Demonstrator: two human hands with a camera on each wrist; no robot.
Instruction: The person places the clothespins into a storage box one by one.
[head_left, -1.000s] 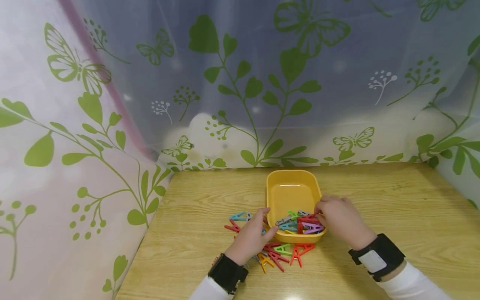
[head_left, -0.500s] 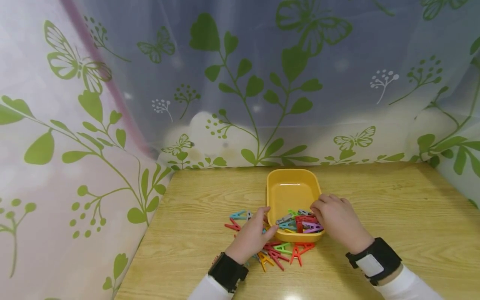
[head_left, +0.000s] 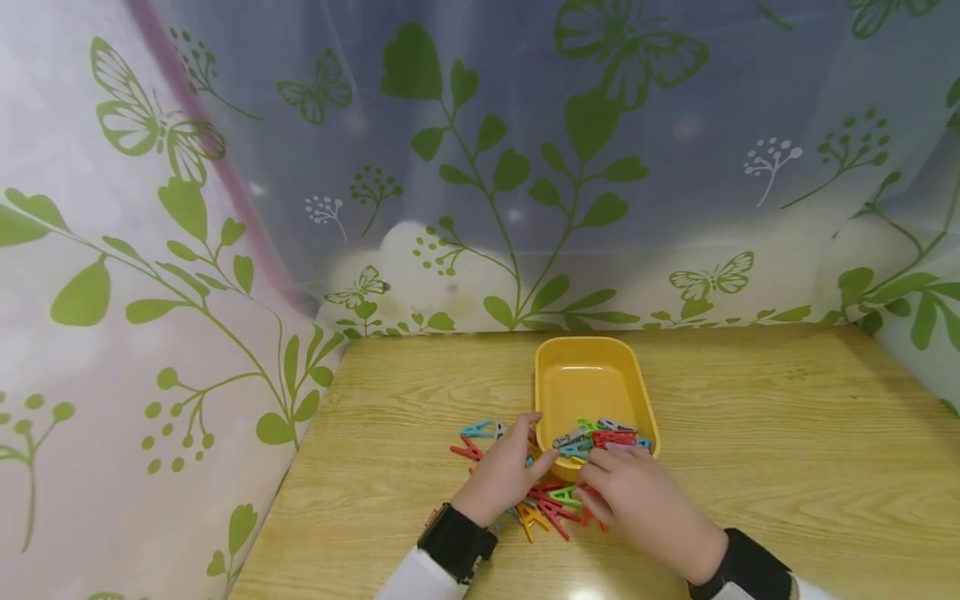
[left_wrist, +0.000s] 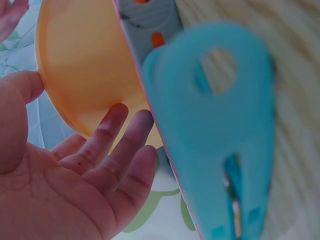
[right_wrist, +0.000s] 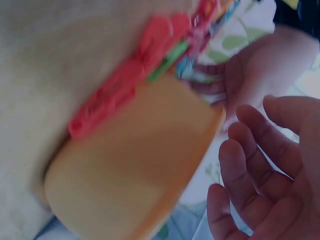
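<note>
A yellow plastic box (head_left: 592, 392) stands on the table with colourful clothespins (head_left: 573, 450) in its near end. My left hand (head_left: 504, 467) rests against its near left corner, the thumb touching the rim, other fingers extended along the outer wall. My right hand (head_left: 637, 500) is over the near right side, partly hiding that rim and the pins by it. In the right wrist view its fingers (right_wrist: 235, 160) curve loosely with nothing between them. More clothespins lie in front and to the left, including a red clothespin (right_wrist: 107, 100) and a close blue clothespin (left_wrist: 215, 125).
The wooden table (head_left: 757, 400) reaches back to a hanging curtain (head_left: 480, 167) with green leaves and butterflies, which also closes off the sides. Some loose clothespins, such as a light blue clothespin (head_left: 476, 428), lie left of the box.
My right hand has moved from the box's right rim toward me and left, over the near rim and the loose red clothespins. My left hand stays on the corner.
</note>
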